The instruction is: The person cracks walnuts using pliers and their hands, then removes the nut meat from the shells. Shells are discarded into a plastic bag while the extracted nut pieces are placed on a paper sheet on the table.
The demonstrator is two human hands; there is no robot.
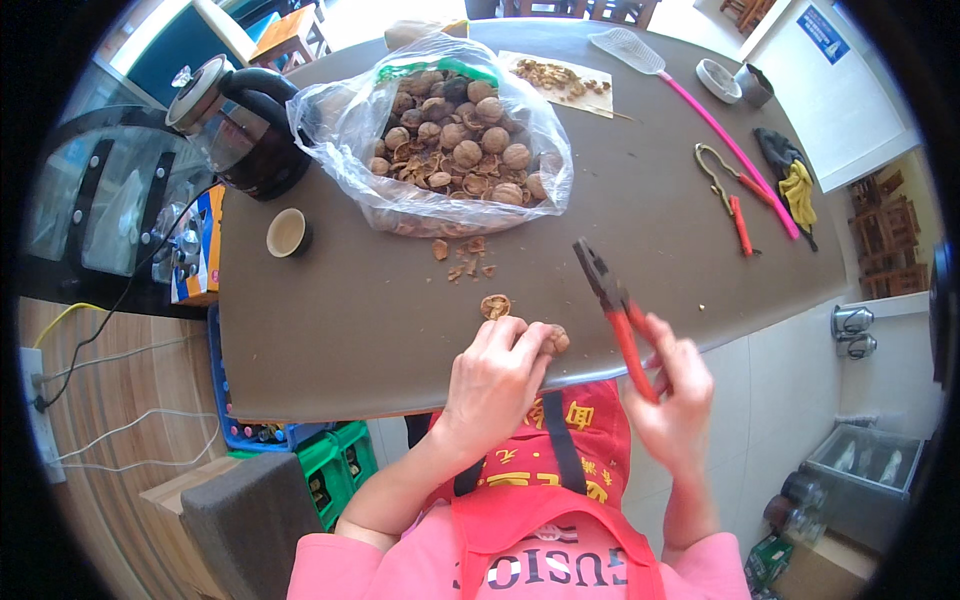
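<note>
With my left hand (499, 375) low over the table's near edge, I hold a walnut (556, 340) between thumb and fingers. Just beyond those fingers lies an open walnut shell half (495, 306). My right hand (671, 394) grips the red handles of combination pliers (616, 311); their dark jaws point up and left over the tabletop. Farther off, a clear plastic bag (360, 199) stands wide open, full of whole walnuts (467, 154) and broken shells. Shell fragments (471, 262) are scattered between the bag and my left hand.
A glass kettle (247, 135) and a small cup (288, 232) stand left. Walnut kernels (559, 77) lie on paper at the back. Rightward are a pink-handled strainer (705, 112), a red-handled metal tool (735, 202), gloves (791, 180) and a round white dish (718, 81).
</note>
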